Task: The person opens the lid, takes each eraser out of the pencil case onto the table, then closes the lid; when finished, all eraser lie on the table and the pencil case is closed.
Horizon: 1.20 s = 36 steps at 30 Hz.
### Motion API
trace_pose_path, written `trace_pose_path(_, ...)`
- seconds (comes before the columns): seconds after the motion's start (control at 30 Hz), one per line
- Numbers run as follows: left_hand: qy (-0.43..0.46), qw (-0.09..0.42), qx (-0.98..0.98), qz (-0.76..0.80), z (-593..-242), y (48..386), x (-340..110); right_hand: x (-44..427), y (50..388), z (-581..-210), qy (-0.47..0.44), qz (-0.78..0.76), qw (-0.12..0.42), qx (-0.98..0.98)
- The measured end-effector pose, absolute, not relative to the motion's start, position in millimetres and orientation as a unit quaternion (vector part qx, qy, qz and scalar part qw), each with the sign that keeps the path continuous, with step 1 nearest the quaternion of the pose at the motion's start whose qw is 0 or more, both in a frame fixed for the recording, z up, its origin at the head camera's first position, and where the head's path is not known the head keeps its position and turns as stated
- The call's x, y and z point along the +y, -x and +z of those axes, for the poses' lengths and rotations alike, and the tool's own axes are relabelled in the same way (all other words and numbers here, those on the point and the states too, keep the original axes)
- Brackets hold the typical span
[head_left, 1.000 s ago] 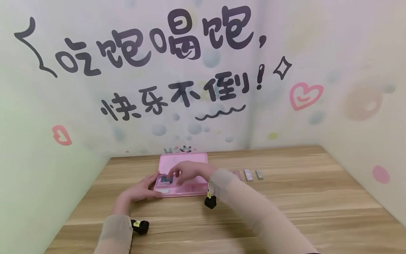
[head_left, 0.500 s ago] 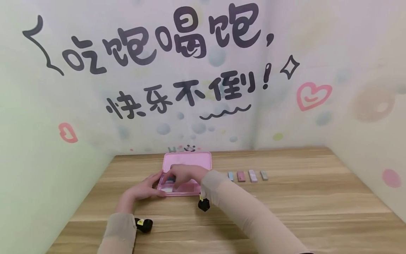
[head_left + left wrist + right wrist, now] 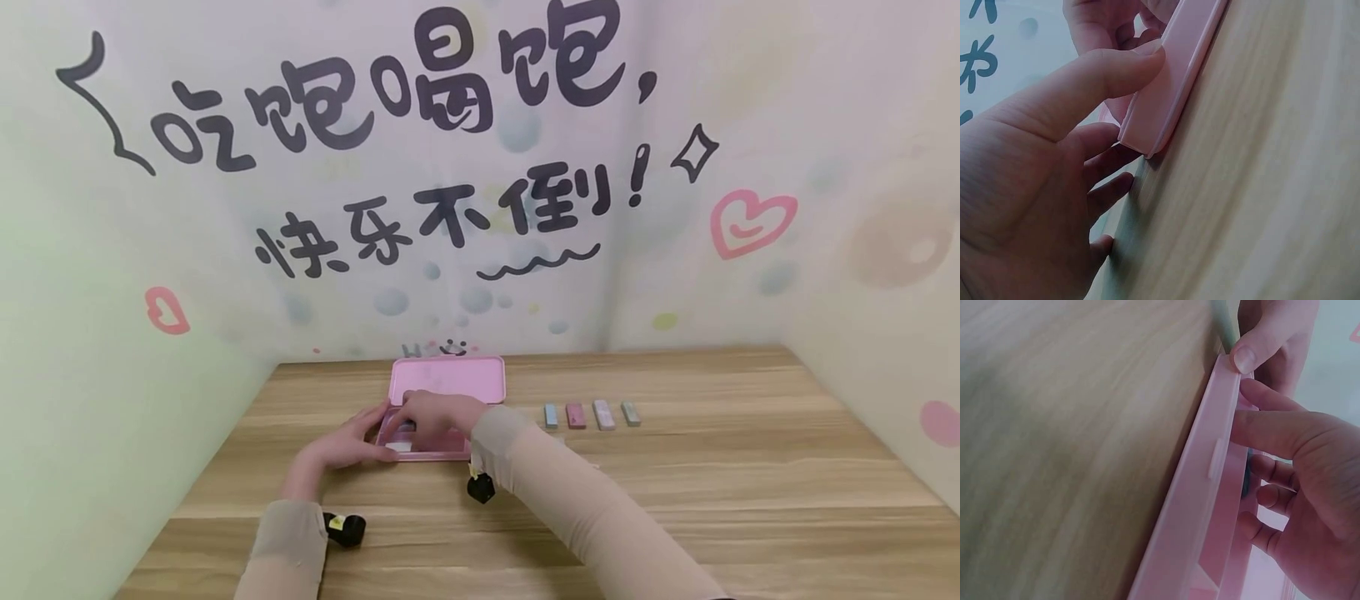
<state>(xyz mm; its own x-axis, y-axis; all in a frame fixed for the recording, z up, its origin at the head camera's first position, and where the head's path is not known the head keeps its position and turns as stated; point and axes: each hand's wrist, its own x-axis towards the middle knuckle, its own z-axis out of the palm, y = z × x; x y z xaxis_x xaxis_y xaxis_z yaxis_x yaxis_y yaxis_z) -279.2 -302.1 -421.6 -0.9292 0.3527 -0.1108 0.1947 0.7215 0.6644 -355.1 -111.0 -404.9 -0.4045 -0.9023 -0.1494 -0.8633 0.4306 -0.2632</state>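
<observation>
A pink case (image 3: 480, 379) lies at the back of the table with its lid raised. My left hand (image 3: 341, 447) grips its left end; in the left wrist view the thumb of that hand (image 3: 1035, 150) presses the case's side (image 3: 1163, 94). My right hand (image 3: 431, 418) reaches over the left compartments, and in the right wrist view its thumb and index finger (image 3: 1329, 487) extend inside the case's front wall (image 3: 1185, 494). Beside these fingers lies a dark item (image 3: 1247, 478). A white block (image 3: 399, 447) is in the front left compartment. The right fingertips are partly hidden.
Right of the case stand in a row a blue block (image 3: 551, 416), a dark pink one (image 3: 576, 416), a pale lilac one (image 3: 603, 415) and a grey-green one (image 3: 631, 413). A printed wall (image 3: 375, 321) rises behind the wooden table (image 3: 712, 483).
My right hand has moved left and forward-down over the case's left compartments, covering more of the dark item. The left hand keeps its grip. The whole head view has shifted slightly.
</observation>
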Motion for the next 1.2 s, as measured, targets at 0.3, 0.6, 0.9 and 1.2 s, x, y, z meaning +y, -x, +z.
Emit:
trace_pose_path(0.3, -0.151, 0.117, 0.92, 0.341, -421, 279, -302, -112, 357, -408, 0.514, -0.078, 0.143, 0.842)
trace_pose_path(0.6, -0.144, 0.117, 0.92, 0.345, -422, 279, -301, -107, 353, -399, 0.51, -0.072, 0.142, 0.845)
trace_pose_path(0.9, -0.124, 0.125, 0.924, 0.339, -422, 281, -302, -96, 356, -387, 0.515, -0.095, 0.142, 0.84)
trace_pose_path(1.2, -0.118, 0.129, 0.926, 0.334, -420, 279, -299, -69, 355, -376, 0.482, -0.169, 0.192, 0.838)
